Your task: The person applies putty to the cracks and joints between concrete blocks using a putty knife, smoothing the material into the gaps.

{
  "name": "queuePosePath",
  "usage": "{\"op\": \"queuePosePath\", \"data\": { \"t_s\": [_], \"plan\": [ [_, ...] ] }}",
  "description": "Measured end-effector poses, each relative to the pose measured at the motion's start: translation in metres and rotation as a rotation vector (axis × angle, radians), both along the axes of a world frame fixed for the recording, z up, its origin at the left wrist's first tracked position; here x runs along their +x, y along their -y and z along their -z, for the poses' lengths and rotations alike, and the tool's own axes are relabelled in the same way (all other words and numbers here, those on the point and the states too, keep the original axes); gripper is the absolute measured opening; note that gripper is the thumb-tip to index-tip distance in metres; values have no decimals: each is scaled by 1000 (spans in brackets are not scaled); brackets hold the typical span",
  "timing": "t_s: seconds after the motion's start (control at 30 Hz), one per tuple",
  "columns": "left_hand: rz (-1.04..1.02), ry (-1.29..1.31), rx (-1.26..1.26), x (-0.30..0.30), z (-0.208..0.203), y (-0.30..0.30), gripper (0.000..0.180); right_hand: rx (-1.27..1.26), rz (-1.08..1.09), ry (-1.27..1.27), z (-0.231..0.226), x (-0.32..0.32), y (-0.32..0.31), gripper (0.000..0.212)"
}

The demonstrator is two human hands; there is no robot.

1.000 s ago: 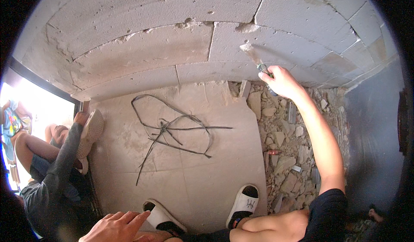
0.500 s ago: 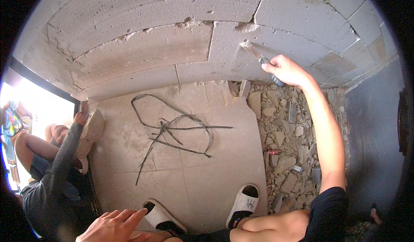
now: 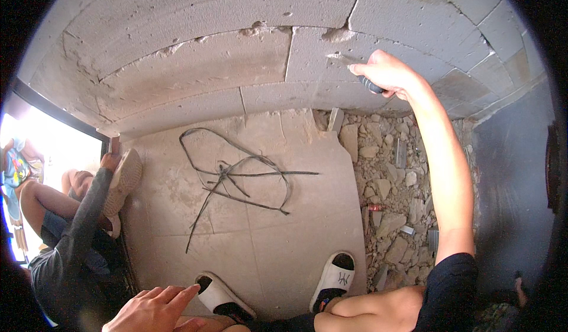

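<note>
My right hand (image 3: 390, 75) is closed around the dark, ringed handle of a scraper (image 3: 371, 84), reaching up to the block wall. Its narrow blade points left, with whitish material at the tip. The tip is at the face of a pale grey block (image 3: 310, 60), below a chipped hollow in the joint; firm contact cannot be made out. My left hand (image 3: 148, 311) holds nothing and lies low at the left by my leg, its fingers stretched out.
Black strapping (image 3: 222, 175) lies tangled on the floor sheet (image 3: 296, 225). Rubble (image 3: 390, 184) fills the strip at right, beside a dark panel (image 3: 512, 160). Another person (image 3: 71, 237) sits at the left by a bright opening. My white slippers (image 3: 334, 279) stand near the bottom.
My right hand has risen slightly along the wall, and the scraper has tilted flatter, its tip shifting a little left. My left hand stays nearly where it was.
</note>
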State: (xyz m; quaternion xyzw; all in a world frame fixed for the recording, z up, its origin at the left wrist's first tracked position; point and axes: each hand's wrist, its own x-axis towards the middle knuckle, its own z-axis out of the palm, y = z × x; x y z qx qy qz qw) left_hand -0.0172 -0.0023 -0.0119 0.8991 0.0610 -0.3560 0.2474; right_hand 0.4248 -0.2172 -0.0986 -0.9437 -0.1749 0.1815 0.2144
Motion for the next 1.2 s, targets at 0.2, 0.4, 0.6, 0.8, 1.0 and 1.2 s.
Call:
{"op": "queuePosePath", "data": {
  "t_s": [0.2, 0.4, 0.6, 0.8, 1.0, 1.2],
  "plan": [
    [8, -4, 6, 1, 2, -1, 51, -21, 30, -3, -17, 2, -7, 37],
    [0, -14, 13, 3, -1, 1, 51, 49, 27, -88, -25, 5, -2, 37],
    [6, -17, -6, 4, 2, -3, 51, 59, 39, -74, -22, 9, 0, 37],
    [-5, -25, 7, 4, 3, -2, 51, 59, 36, -55, -23, 4, -2, 35],
    [-8, -43, 16, 8, -2, -1, 51, 41, 62, -15, -11, -3, 2, 39],
    [-22, -41, 5, 6, -3, 0, 51, 136, -74, 315, 79, -28, 27, 52]
  ]
}}
